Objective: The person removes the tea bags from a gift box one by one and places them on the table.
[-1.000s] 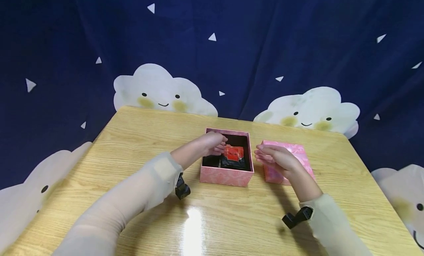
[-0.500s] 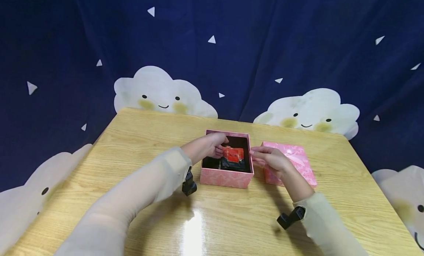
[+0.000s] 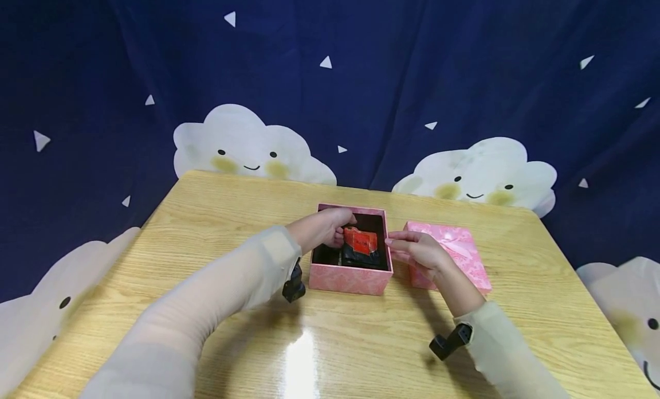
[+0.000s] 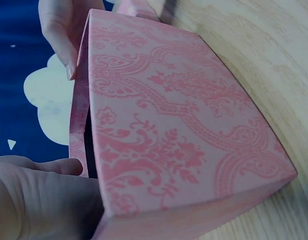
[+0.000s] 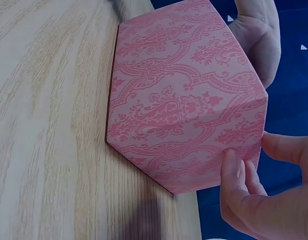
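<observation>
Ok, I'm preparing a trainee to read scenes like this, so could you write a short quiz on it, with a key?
1. Multiple choice. Which hand reaches inside the open pink box?
A) left
B) right
C) both
D) neither

2. True or false. A red-and-black packet is inside the box.

3. Fill in the blank. In the head view, the pink ribboned piece lies on the ____ side of the box.

Key
1. A: the left hand reaches in over the rim, while the right hand has its fingertips on the outer wall.
2. True.
3. right
</observation>
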`<state>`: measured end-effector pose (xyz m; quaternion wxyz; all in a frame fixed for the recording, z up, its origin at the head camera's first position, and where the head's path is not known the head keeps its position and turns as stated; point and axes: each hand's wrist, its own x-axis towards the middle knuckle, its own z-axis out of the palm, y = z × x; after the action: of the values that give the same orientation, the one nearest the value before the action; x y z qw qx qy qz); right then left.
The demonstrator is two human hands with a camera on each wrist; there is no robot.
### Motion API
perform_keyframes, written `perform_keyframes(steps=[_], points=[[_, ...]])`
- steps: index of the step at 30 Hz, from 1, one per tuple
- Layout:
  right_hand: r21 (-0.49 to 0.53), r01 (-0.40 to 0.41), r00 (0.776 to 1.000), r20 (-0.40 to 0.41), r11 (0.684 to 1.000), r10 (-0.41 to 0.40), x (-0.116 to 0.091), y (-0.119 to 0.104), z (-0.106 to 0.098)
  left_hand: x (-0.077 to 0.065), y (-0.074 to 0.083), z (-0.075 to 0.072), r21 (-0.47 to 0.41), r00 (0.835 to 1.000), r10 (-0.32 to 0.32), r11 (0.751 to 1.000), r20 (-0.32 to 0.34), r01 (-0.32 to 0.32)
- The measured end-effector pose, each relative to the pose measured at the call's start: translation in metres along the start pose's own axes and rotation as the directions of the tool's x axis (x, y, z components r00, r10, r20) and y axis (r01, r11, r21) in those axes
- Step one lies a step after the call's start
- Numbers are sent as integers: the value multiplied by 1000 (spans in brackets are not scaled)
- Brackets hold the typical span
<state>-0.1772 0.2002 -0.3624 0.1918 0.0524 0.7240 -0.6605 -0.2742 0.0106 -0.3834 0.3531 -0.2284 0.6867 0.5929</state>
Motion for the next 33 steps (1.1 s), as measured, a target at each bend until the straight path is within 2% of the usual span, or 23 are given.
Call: perform_keyframes(steps=[4, 5, 6, 9, 10, 13, 16, 17, 20, 25, 28, 29, 32, 33], points=[[20, -6, 1000, 4, 1000, 6, 0, 1, -1, -31, 4, 1, 17, 1000, 5, 1000, -17, -4], [26, -7, 1000, 3, 1000, 7, 0, 1, -1, -45, 5, 2, 14, 1000, 7, 1000, -16, -7], [30, -8, 1000, 5, 1000, 8, 0, 1, -1, -50, 6, 3, 14, 1000, 5, 1000, -9, -5], [34, -7, 1000, -1, 999, 7, 0, 1, -2, -51, 10, 6, 15, 1000, -10, 1000, 24, 9], [34, -6, 1000, -2, 999, 6, 0, 1, -2, -41, 11, 6, 20, 999, -15, 1000, 45, 14], [37, -1, 1000, 0, 999, 1, -1, 1, -3, -36, 14, 9, 36, 997, -21, 999, 75, 18], [42, -5, 1000, 4, 999, 5, 0, 2, -3, -39, 15, 13, 60, 994, -9, 998, 110, 2], [42, -6, 1000, 4, 999, 6, 0, 3, -3, -49, 16, 15, 63, 995, -4, 998, 104, -2], [39, -6, 1000, 4, 999, 6, -1, 3, -1, -56, 15, 18, 76, 991, -3, 997, 133, -7], [39, 5, 1000, -2, 999, -5, 0, 4, 0, -59, 17, 20, 94, 985, -2, 995, 172, -14], [41, 1, 1000, -4, 999, -1, 0, 5, 0, -57, 17, 20, 124, 986, 30, 991, 166, -51], [39, 0, 1000, -2, 999, 1, 0, 5, 0, -63, 17, 21, 135, 987, 44, 989, 154, -65], [36, -21, 1000, 0, 999, 21, 2, 7, -3, -64, 16, 23, 203, 990, 80, 974, 114, -102], [34, -20, 1000, 3, 999, 20, 3, 7, -4, -50, 15, 24, 230, 991, 89, 967, 103, -110]])
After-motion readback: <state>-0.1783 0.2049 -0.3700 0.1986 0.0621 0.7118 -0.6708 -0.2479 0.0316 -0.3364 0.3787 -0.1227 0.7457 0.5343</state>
